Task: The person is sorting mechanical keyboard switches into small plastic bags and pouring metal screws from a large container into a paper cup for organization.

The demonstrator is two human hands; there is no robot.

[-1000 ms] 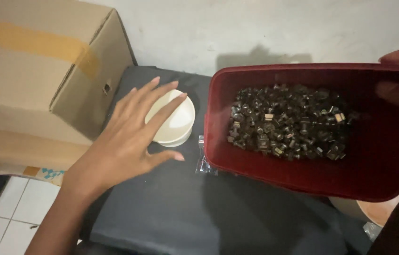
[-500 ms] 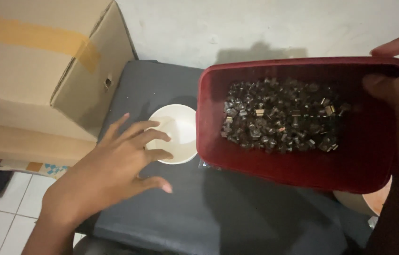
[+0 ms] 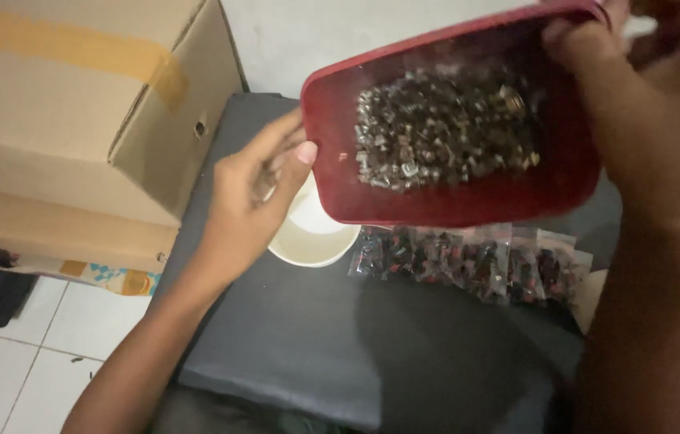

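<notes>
A red plastic tub (image 3: 565, 173) is lifted and tilted above the dark grey padded surface (image 3: 299, 337). Many small dark and metallic parts (image 3: 444, 128) lie heaped inside it. My right hand (image 3: 589, 36) grips the tub's far right rim. My left hand (image 3: 255, 193) holds the tub's left corner, thumb against its outer wall. Under that corner sits a small white bowl (image 3: 312, 237), partly hidden by the hand and the tub.
Several clear bags of small dark and red parts (image 3: 476, 265) lie in a row on the surface below the tub. A large cardboard box (image 3: 74, 104) with tape stands at the left. White floor tiles (image 3: 26, 362) show at the lower left.
The tub has been raised and tilted, uncovering the row of bags. My left hand left the bowl and took the tub's left corner.
</notes>
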